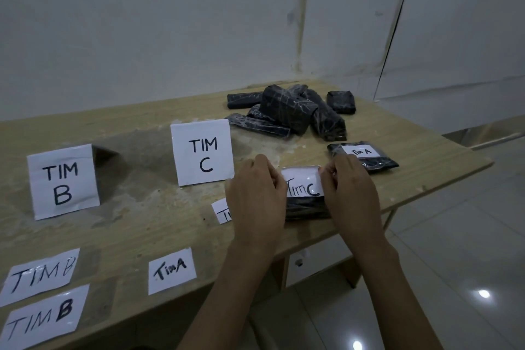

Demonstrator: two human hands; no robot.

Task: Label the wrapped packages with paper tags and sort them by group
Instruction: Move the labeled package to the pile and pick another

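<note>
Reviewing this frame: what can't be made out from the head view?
Small tag: head view, the left hand covers all but its first letter, so its group is unreadable.
Wrapped package under the Tim C tag: head view, the left hand and right hand hide its ends; whether the tag is stuck down cannot be told.
Pile of packages: head view, they overlap, so the count is unclear.

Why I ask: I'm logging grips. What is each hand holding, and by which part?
The left hand pinches the Tim C tag by its left end, the right hand by its right end, atop a black package.
</note>
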